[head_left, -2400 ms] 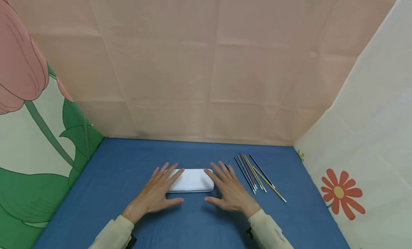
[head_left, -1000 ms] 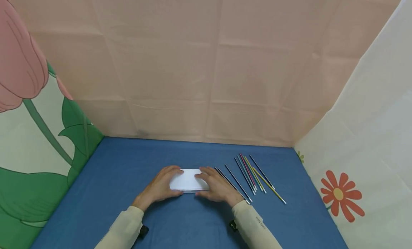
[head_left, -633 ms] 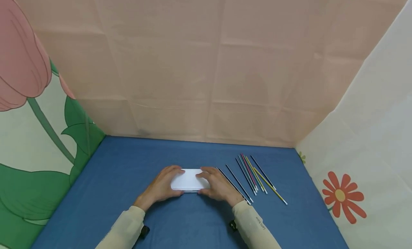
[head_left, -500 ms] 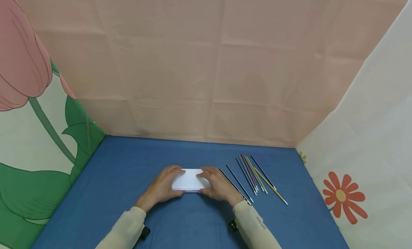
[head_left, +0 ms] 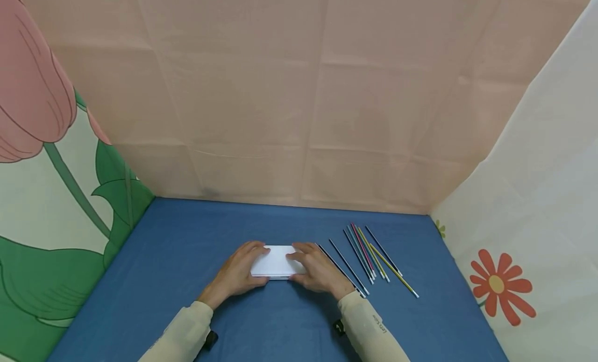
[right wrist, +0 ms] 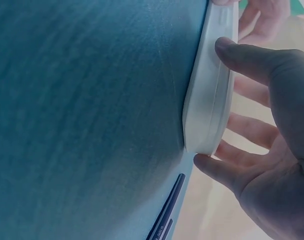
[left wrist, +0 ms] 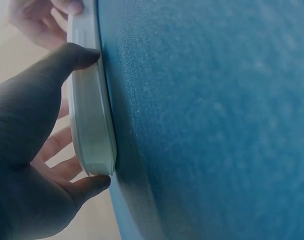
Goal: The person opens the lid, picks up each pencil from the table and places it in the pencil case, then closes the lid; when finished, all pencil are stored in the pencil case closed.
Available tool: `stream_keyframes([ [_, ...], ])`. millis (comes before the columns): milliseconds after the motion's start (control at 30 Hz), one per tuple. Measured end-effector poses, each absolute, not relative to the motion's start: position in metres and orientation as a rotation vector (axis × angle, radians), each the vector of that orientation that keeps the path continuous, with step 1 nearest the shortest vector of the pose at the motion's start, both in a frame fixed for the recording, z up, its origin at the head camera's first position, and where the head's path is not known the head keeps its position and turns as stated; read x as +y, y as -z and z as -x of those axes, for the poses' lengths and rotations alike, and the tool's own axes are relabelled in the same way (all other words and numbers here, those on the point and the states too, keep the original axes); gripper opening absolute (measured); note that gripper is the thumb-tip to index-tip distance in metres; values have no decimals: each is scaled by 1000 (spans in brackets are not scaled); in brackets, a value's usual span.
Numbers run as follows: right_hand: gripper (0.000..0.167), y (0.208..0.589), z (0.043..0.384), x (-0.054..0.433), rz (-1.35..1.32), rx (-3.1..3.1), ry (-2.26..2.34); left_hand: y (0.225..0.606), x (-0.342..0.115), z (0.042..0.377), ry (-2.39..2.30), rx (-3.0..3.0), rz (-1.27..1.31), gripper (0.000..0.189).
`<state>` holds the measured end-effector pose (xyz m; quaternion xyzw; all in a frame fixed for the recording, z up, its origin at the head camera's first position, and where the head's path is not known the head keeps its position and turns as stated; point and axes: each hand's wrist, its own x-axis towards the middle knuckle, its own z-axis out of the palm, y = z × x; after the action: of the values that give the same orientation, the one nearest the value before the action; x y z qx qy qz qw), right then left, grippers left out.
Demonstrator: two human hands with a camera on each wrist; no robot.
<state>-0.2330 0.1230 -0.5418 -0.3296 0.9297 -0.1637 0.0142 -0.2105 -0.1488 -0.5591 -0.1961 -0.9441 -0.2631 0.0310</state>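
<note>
In the head view a flat white case (head_left: 276, 262) with rounded corners lies on the blue cloth, between both hands. My left hand (head_left: 235, 272) grips its left end, thumb on the near side and fingers over the top and end. My right hand (head_left: 322, 271) grips the right end the same way. The left wrist view shows the left thumb (left wrist: 84, 57) against the side of the case and another finger at its end. In the right wrist view the right thumb (right wrist: 229, 47) presses the case's side, below a lid seam. The hands cover both ends of the case.
Two dark pencils (head_left: 348, 266) lie close beside the right hand. Further right, several more pencils (head_left: 366, 253) in dark, red, green and yellow lie slanted, some crossing. A beige backdrop (head_left: 289, 118) rises behind the blue cloth (head_left: 201, 222), with printed sheets at both sides.
Earlier both hands were spread above the case with straight fingers. They have since come down and curled round its ends. Over the last second the hands and case have barely moved.
</note>
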Motion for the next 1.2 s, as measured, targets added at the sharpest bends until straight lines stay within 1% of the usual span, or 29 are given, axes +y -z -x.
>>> stream_keyframes([
  [500, 50, 541, 235, 126, 1008, 2851, 548, 561, -150, 211, 836, -2875, 621, 65],
  [800, 49, 535, 235, 129, 987, 2781, 635, 556, -170, 212, 1002, -2933, 691, 74],
  [1033, 51, 531, 237, 134, 989, 2699, 730, 555, -178, 209, 921, -2918, 716, 80],
  [1200, 47, 529, 240, 136, 985, 2690, 823, 554, -178, 205, 908, -2839, 761, 86],
])
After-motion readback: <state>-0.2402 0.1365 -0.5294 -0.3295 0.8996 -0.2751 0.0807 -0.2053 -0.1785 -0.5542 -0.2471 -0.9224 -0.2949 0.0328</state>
